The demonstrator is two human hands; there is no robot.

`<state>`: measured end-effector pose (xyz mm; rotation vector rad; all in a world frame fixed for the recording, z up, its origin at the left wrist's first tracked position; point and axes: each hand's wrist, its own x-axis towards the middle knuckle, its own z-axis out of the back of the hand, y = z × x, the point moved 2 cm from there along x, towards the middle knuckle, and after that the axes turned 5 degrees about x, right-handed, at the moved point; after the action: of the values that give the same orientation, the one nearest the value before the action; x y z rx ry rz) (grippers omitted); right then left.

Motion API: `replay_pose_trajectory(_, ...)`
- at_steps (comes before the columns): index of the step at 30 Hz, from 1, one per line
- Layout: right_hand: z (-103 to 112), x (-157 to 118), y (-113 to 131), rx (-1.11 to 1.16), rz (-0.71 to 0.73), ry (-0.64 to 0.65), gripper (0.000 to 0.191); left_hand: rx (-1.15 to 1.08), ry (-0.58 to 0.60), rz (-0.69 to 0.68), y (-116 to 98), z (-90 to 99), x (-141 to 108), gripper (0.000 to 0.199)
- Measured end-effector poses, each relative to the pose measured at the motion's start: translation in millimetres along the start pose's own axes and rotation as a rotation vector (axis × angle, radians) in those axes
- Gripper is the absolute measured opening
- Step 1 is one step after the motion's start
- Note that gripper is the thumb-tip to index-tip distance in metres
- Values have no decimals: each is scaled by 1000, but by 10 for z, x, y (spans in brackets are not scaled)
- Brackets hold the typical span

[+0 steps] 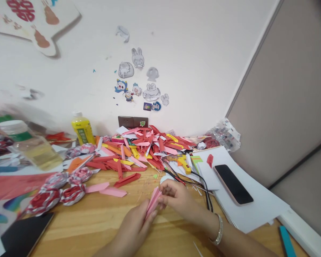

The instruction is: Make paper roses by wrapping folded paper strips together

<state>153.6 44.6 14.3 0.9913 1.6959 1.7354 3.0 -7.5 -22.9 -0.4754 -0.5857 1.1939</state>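
Low over the wooden table, my left hand [135, 223] grips a folded pink paper piece [153, 204] between thumb and fingers. My right hand [176, 198], with a bracelet at its wrist, pinches the upper right side of that same paper. The paper stands tilted, its folds pointing up and away from me. Two more folded pink strips [107, 189] lie on the table to the left. Beyond my hands spreads a heap of folded paper strips [147, 146] in red, pink, yellow and orange. My fingers hide the paper's lower part.
A yellow glue gun [186, 165] with black cables lies right of the heap. A phone [234, 184] rests on white paper sheets [262, 210]. At left are red-and-white paper balls [72, 194], a jar [40, 153], a yellow bottle [82, 130] and a dark tablet-like slab [26, 232].
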Motion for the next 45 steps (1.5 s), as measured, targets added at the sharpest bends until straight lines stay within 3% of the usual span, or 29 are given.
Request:
replay_pose_trajectory(5, -7, -27, 65, -140, 54, -29, 20, -65, 35, 11, -79, 46, 11, 28)
replay_pose_trajectory(12, 24, -10, 34, -139, 74, -33, 19, -169, 49, 27, -116, 83, 34, 28)
replay_pose_trajectory(20, 14, -6, -34, 54, 29, -10, 26, -305, 128, -3, -103, 65, 23, 40)
replay_pose_trajectory(23, 20, 2, -48, 94, -29, 61, 37, -299, 130, -41, -109, 70, 16, 36)
replay_pose_trajectory(26, 31, -2, -42, 54, -53, 156, 31, -264, 134, -70, -106, 62, 6, 33)
replay_pose_trajectory(30, 37, -29, -13, -24, -11, 140, 29, -233, 141, -91, -123, 61, -4, 34)
replay_pose_trajectory(33, 11, -54, 8, -97, 29, 117, 26, -200, 91, -104, -145, 79, -6, 34)
replay_pose_trajectory(38, -50, -75, 31, -261, 114, 39, 19, -89, -98, -109, -128, 88, -21, 23)
replay_pose_trajectory(45, -158, -78, 65, -305, 90, -48, 18, -48, -107, -90, -39, -9, -2, 27)
